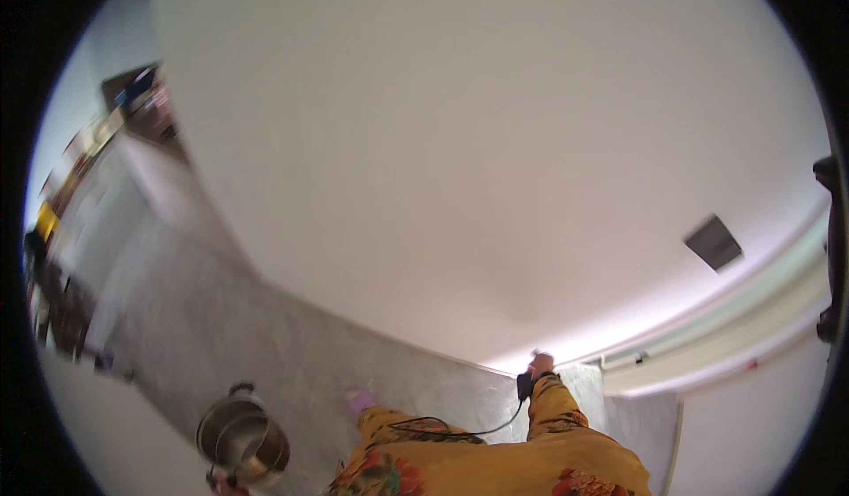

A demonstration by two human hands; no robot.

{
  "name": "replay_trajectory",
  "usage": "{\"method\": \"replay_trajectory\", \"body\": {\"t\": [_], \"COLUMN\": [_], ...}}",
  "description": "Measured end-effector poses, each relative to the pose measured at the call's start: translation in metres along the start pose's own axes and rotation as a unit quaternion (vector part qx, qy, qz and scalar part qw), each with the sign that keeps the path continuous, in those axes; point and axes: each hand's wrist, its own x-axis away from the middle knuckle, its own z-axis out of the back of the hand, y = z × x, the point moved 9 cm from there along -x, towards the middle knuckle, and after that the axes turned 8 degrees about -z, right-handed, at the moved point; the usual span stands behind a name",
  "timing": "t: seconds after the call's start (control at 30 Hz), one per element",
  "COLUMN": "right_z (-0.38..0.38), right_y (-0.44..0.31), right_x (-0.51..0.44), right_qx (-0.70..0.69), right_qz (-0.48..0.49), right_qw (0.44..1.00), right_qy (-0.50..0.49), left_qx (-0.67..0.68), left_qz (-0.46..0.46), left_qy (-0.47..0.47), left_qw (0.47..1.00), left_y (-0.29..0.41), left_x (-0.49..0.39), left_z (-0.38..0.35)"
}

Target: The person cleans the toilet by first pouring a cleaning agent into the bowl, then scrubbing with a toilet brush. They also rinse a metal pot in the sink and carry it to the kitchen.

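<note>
At the lower left, my left hand (229, 486) grips the near handle of a steel cooking pot (229, 430). The pot hangs above the floor with its inside in view, and a second dark handle (241, 388) sits on its far side. Ahead of me on the right, what looks like my right hand (542, 363) comes out of a yellow floral sleeve. It seems closed on a small black device (524, 386), though blur hides the fingers. A black cable (494, 430) runs from the device across my yellow clothing.
A broad pale wall (464, 164) rises ahead, bearing a dark square plate (714, 243). Grey marbled floor (298, 337) runs along its foot, with a purple slipper (361, 400) on it. Dark furniture (66, 307) and a blurred pile of things (142, 98) stand at left.
</note>
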Motion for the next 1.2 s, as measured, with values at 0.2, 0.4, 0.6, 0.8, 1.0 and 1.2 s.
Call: {"method": "replay_trajectory", "body": {"t": [0.2, 0.4, 0.6, 0.8, 1.0, 1.2], "right_z": [0.372, 0.627, 0.63, 0.492, 0.023, -0.115], "right_y": [0.184, 0.243, 0.381, 0.457, 0.418, 0.0], "right_x": [-0.1, -0.23, -0.394, -0.494, -0.456, -0.291], "right_qx": [-0.739, -0.409, -0.163, -0.217, -0.359, -0.071], "right_qz": [-0.018, 0.085, 0.022, -0.03, -0.251, 0.356], "right_qw": [0.513, 0.681, 0.835, 0.85, 0.879, 0.801], "right_qy": [0.436, 0.602, 0.525, 0.479, -0.189, -0.475], "left_qx": [-0.236, -0.21, -0.018, 0.136, 0.143, 0.166], "left_qz": [-0.423, -0.402, -0.1, -0.01, 0.01, 0.024], "left_qy": [-0.132, -0.083, -0.142, -0.089, -0.088, -0.073], "left_qw": [0.865, 0.888, 0.985, 0.987, 0.986, 0.983], "left_y": [0.045, -0.029, -0.096, -0.111, -0.142, -0.15], "left_x": [0.116, 0.211, 0.291, 0.419, 0.516, 0.491], "left_z": [-0.014, -0.133, -0.284, -0.336, -0.341, -0.344]}}
